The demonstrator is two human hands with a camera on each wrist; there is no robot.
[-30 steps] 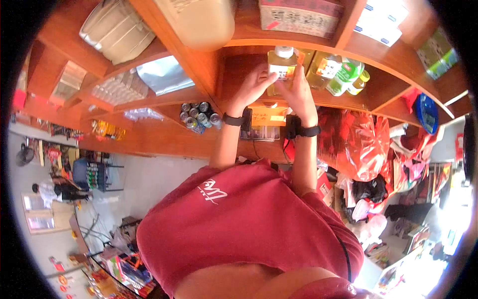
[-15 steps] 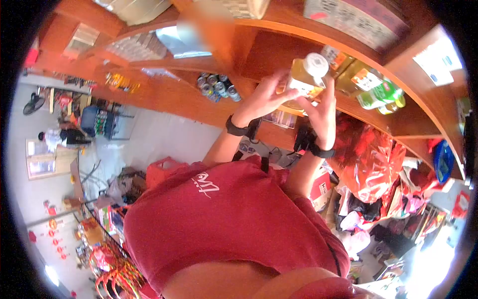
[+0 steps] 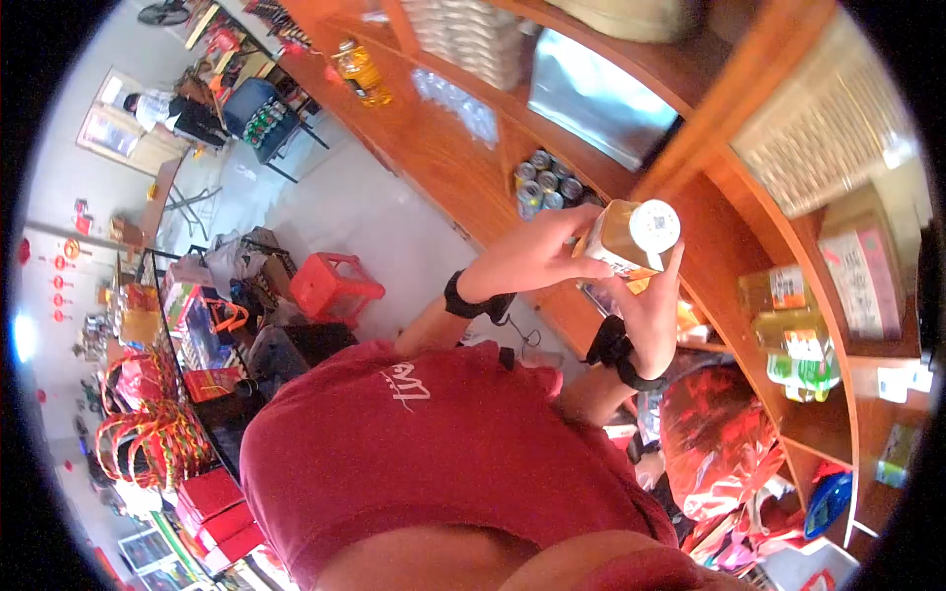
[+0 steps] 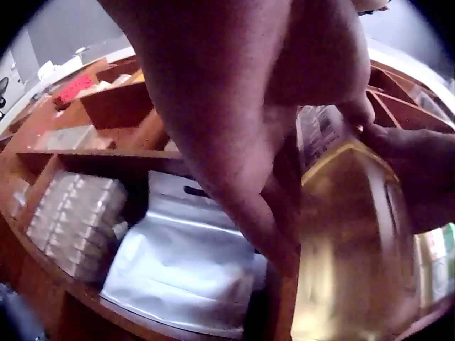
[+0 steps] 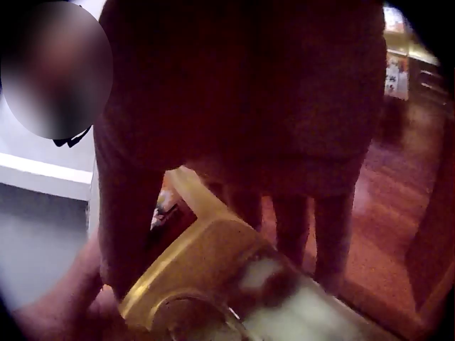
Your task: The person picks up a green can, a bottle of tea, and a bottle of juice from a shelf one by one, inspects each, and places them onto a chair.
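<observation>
Both hands hold a squarish clear bottle of amber liquid (image 3: 615, 232) with a white cap (image 3: 655, 227) in front of the shelves. In the head view my left hand (image 3: 540, 258) grips its left side, thumb across the label. My right hand (image 3: 650, 313) holds the other side, low down, with its thumb beside the left one. The left wrist view looks up along the bottle's yellow wall (image 4: 348, 249), close beside the left hand (image 4: 234, 99). Fingers of the dark right hand (image 5: 234, 106) reach around the bottle (image 5: 220, 263) in the right wrist view.
Wooden shelves (image 3: 709, 222) curve around the far side. Several cans (image 3: 542, 185), a silver bag (image 3: 596, 98) and more amber and green bottles (image 3: 803, 345) stand in them. A red plastic bag (image 3: 714, 433) lies at the right, a red stool (image 3: 335, 288) at the left.
The bottle has come away from the shelf compartment and tipped, its cap now facing the head camera. The head view has swung left; both hands keep hold of the bottle.
</observation>
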